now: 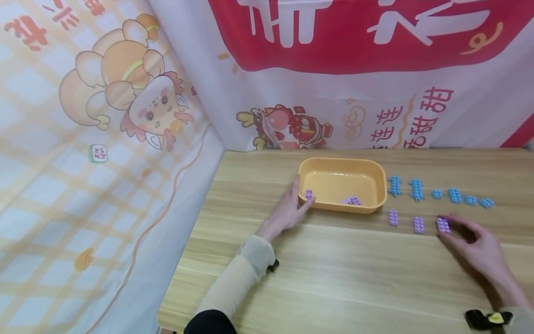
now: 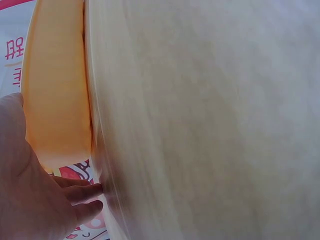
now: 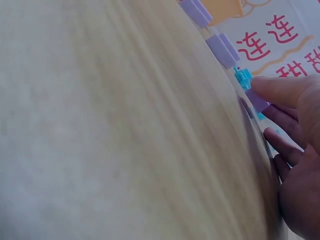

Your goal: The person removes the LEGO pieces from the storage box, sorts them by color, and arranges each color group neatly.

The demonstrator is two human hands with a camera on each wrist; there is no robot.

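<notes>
In the head view a yellow-orange plastic bin (image 1: pixel 344 208) stands near the back of the table. My left hand (image 1: pixel 288 208) holds its near left corner, thumb at the front rim and index finger along the left side. Inside lie a small purple brick (image 1: pixel 308 194) and other purple bricks (image 1: pixel 354 201). To the right, my right hand (image 1: pixel 479 241) pinches a purple toy brick (image 1: pixel 443 225) between thumb and fingers at the tabletop. The right wrist view shows the thumb over this purple brick (image 3: pixel 257 100). Left of it are two purple bricks (image 1: pixel 418 225), (image 1: pixel 393 218).
Behind the purple bricks runs a row of several blue pieces, including a long one (image 1: pixel 416 189) and a rectangular brick (image 1: pixel 454 195). The wooden table (image 1: pixel 333 278) meets a printed cloth (image 1: pixel 292 83) at the back and another cloth (image 1: pixel 125 185) on the left.
</notes>
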